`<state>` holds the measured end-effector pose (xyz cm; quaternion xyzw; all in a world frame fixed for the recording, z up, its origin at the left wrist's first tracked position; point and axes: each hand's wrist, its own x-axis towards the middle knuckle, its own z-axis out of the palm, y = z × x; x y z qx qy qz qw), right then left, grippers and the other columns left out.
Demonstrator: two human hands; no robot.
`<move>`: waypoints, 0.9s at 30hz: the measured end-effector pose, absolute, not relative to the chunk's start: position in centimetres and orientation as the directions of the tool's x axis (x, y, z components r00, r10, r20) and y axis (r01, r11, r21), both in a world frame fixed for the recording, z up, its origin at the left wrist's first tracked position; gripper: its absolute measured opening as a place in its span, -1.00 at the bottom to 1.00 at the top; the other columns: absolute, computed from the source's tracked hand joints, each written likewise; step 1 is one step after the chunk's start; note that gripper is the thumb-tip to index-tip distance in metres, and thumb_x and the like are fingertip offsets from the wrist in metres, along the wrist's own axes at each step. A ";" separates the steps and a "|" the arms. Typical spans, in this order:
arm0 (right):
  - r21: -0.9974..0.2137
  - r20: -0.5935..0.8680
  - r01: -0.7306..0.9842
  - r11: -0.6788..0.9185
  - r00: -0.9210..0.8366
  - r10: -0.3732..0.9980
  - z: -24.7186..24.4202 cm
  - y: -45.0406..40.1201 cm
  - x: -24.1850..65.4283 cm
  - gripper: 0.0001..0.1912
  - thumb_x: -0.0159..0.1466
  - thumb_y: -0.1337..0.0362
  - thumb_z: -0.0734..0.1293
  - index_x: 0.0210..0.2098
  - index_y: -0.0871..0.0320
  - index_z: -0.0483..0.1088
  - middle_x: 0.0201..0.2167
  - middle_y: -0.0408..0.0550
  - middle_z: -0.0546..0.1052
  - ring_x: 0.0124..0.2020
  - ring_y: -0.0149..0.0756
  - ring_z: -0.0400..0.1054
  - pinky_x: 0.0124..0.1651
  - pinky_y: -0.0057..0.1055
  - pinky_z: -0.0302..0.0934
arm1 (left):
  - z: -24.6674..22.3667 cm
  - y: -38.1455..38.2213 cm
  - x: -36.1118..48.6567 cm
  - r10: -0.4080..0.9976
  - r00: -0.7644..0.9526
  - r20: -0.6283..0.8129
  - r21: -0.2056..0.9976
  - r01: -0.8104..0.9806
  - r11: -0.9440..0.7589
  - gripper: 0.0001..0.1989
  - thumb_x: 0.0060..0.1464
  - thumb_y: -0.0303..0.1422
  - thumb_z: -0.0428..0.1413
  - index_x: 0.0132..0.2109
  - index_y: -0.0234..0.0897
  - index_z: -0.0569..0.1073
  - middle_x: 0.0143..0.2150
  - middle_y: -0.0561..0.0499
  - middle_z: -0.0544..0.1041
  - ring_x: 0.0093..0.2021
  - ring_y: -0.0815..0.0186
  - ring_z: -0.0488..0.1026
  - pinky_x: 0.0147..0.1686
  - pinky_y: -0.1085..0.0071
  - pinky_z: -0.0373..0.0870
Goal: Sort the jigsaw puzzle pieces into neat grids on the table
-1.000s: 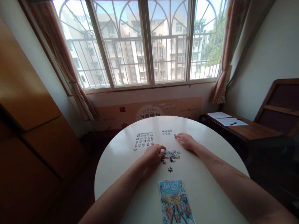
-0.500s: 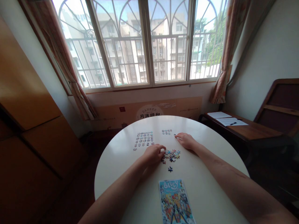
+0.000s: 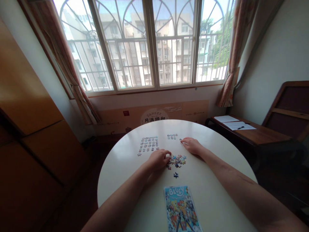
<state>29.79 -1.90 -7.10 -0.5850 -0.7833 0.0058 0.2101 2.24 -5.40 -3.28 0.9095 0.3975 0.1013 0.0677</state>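
Observation:
My left hand [image 3: 159, 158] rests on the white table at the left edge of a loose pile of jigsaw pieces [image 3: 180, 160]. Its index finger and thumb are bent with a gap between them, and nothing shows in it. Farther right, my right hand [image 3: 192, 146] lies low on the table, its fingertips pinched at a small jigsaw piece [image 3: 181, 140]. Just left of that piece are two short rows of jigsaw pieces [image 3: 172, 137]. Beyond my left hand, more jigsaw pieces [image 3: 149, 141] lie spaced in several rows.
On the round white table [image 3: 113, 180], a few dark jigsaw pieces [image 3: 176, 175] lie between the pile and a colourful Bluey picture sheet [image 3: 181, 206]. To the right stands a wooden bench [image 3: 267, 133] with papers [image 3: 238, 126] and a pen on it.

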 end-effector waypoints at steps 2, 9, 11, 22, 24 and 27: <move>-0.255 0.326 0.914 0.315 -0.226 0.918 -7.1 -1.9 29.8 -0.62 0.32 0.23 0.17 0.04 0.06 0.49 0.06 -0.05 0.51 0.08 -0.21 0.35 0.16 -0.31 0.18 | -3.3 -5.4 2.2 0.737 0.663 0.133 0.203 0.709 -0.675 -0.68 0.18 -0.23 0.01 0.04 -0.06 0.50 -0.04 0.00 0.55 -0.06 0.18 0.48 -0.03 0.31 0.37; -0.256 0.333 0.914 0.316 -0.223 0.916 -7.3 -1.8 29.9 -0.62 0.32 0.23 0.18 0.04 0.04 0.49 0.06 -0.07 0.51 0.07 -0.21 0.36 0.15 -0.31 0.20 | -3.3 -5.4 2.3 0.737 0.663 0.132 0.203 0.710 -0.675 -0.68 0.18 -0.24 0.01 0.04 -0.07 0.50 -0.05 -0.01 0.55 -0.07 0.18 0.48 -0.03 0.31 0.37; -0.254 0.337 0.914 0.316 -0.222 0.915 -7.3 -1.8 29.9 -0.62 0.32 0.23 0.17 0.04 0.05 0.49 0.06 -0.06 0.51 0.07 -0.19 0.36 0.14 -0.30 0.21 | -3.2 -5.5 2.3 0.741 0.659 0.130 0.203 0.714 -0.670 -0.68 0.19 -0.24 0.01 0.04 -0.06 0.50 -0.05 -0.01 0.55 -0.07 0.18 0.48 -0.03 0.31 0.37; -0.255 0.334 0.915 0.314 -0.221 0.916 -7.3 -1.8 29.9 -0.63 0.32 0.23 0.18 0.04 0.04 0.49 0.06 -0.07 0.51 0.06 -0.20 0.37 0.14 -0.31 0.21 | -3.2 -5.5 2.3 0.742 0.659 0.126 0.198 0.716 -0.669 -0.68 0.19 -0.23 0.00 0.04 -0.06 0.50 -0.05 -0.01 0.55 -0.08 0.18 0.48 -0.02 0.31 0.37; -0.253 0.336 0.916 0.312 -0.219 0.916 -7.3 -1.8 29.9 -0.63 0.32 0.23 0.18 0.04 0.05 0.49 0.06 -0.06 0.51 0.06 -0.20 0.37 0.14 -0.31 0.21 | -3.2 -5.5 2.3 0.741 0.659 0.128 0.200 0.715 -0.670 -0.68 0.19 -0.23 0.01 0.04 -0.06 0.50 -0.05 -0.01 0.55 -0.07 0.17 0.48 -0.02 0.30 0.37; -0.247 0.334 0.917 0.312 -0.221 0.916 -7.1 -2.0 29.7 -0.63 0.32 0.24 0.18 0.03 0.06 0.49 0.05 -0.05 0.52 0.05 -0.20 0.37 0.12 -0.31 0.21 | -3.1 -5.6 2.3 0.745 0.656 0.123 0.200 0.719 -0.666 -0.68 0.19 -0.23 0.00 0.04 -0.07 0.50 -0.05 -0.02 0.55 -0.06 0.18 0.48 -0.02 0.31 0.37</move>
